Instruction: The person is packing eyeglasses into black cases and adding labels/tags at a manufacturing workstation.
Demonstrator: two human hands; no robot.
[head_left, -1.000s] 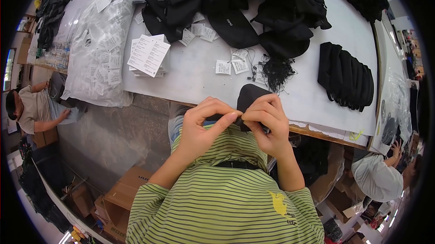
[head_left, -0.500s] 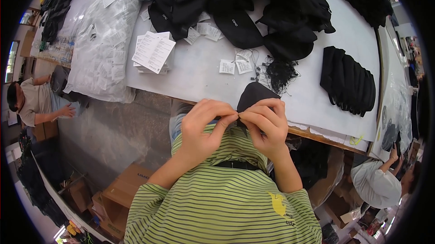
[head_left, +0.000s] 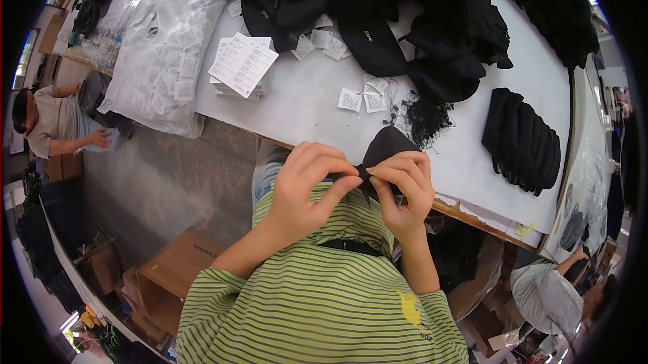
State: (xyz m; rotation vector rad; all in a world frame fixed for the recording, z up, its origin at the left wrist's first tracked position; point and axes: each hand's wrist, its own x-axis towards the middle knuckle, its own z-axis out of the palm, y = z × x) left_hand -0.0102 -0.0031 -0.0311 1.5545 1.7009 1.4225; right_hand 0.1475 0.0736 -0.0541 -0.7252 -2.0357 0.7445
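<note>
Right now, hands: two, left hand (head_left: pixel 307 185) and right hand (head_left: pixel 403 192), fingertips pinching one black cloth piece (head_left: pixel 386 151) at the table edge (head_left: pixel 472 212).
Stacks: one of paper tags (head_left: pixel 241 63), one of folded black pieces (head_left: pixel 521 141).
Hidden: the pinched spot.

The black piece (head_left: pixel 386 151) was matt cloth, the counter (head_left: pixel 304 104) smooth and white, the tags (head_left: pixel 241 63) matt paper, the bags (head_left: pixel 158 46) glossy clear plastic, the boxes (head_left: pixel 179 269) rough cardboard.

black piece (head_left: pixel 386 150) mostly behind fingers (head_left: pixel 395 178); tag print perhaps too small
</note>
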